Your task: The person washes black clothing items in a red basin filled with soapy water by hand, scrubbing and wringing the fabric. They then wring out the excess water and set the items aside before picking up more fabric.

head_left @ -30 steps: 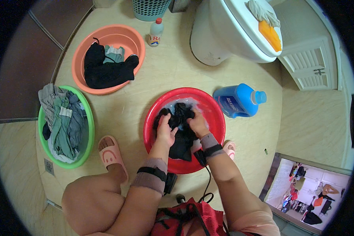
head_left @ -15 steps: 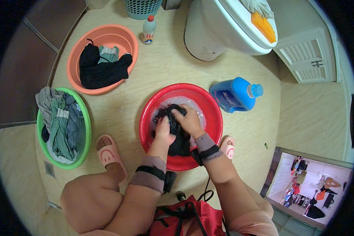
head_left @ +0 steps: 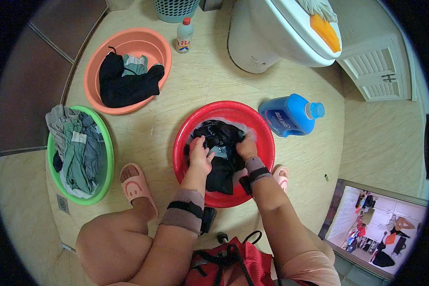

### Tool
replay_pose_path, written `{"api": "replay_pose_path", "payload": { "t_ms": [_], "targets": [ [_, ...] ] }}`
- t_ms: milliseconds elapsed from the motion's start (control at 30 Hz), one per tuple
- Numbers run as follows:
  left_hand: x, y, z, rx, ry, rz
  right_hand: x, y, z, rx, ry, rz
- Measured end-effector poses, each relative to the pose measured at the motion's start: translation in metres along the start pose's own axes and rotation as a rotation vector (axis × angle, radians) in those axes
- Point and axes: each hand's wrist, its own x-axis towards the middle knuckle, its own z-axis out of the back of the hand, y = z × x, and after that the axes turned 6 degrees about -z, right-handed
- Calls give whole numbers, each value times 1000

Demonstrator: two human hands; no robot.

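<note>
A wet black garment (head_left: 220, 174) lies spread in the red basin (head_left: 267, 174), with a light grey-blue patch showing near its middle. My left hand (head_left: 200, 156) is at the garment's left side, fingers bent and closed on its edge. On the opposite side, my right hand (head_left: 246, 147) grips the cloth with its fingers curled; their tips are partly hidden. White suds show around the cloth along the basin's far and right inner wall.
A blue detergent jug (head_left: 291, 115) stands right of the basin. Farther left are an orange basin (head_left: 150, 40) with black and green clothes and a green basin (head_left: 110, 164) piled with clothes. A red-capped bottle (head_left: 184, 37), a toilet (head_left: 252, 47) and a teal basket (head_left: 176, 12) are beyond.
My hands have moved apart, the right one outward to the right. The bunched black garment is now spread wider between them, and its light patch has come into sight.
</note>
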Motion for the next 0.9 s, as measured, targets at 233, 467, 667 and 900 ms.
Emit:
{"api": "replay_pose_path", "payload": {
  "t_ms": [233, 467, 667, 900],
  "targets": [
    [6, -14, 10, -281, 447, 139, -97, 61, 34, 550, 373, 802],
    [14, 18, 42, 53, 638, -448, -148, 91, 57, 397, 339, 944],
    [5, 17, -6, -186, 273, 108, -41, 50, 32, 425, -79, 455],
    [-2, -17, 0, 124, -56, -91, -59, 33, 29, 359, -40, 258]
  ]
}}
